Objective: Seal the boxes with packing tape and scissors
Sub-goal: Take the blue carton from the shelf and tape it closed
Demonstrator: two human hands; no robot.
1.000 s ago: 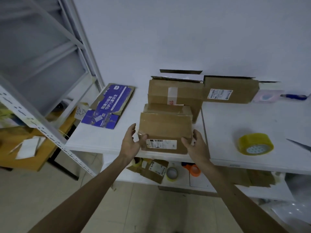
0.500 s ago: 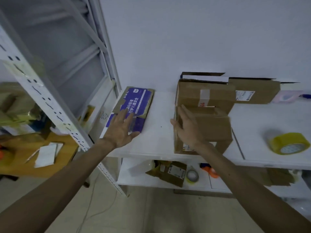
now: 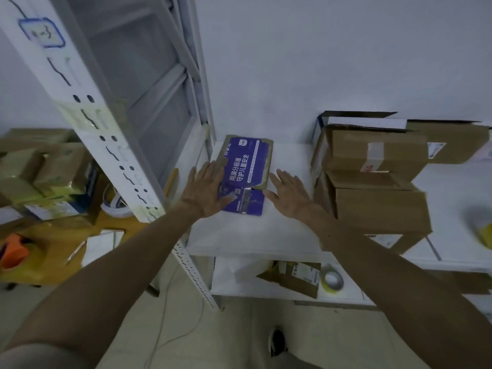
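Palm down, the left hand (image 3: 205,189) rested flat on the flattened purple carton (image 3: 246,169) on the white table (image 3: 253,235), the right hand (image 3: 290,194) spread empty beside its right edge; it looked light and floppy, best gripped by both long edges.

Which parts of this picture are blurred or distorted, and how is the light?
Head view: the light is dim and bluish; the tape roll at the right edge is smeared by blur; the white shelf post leans from wide-angle distortion; the purple box print is readable.
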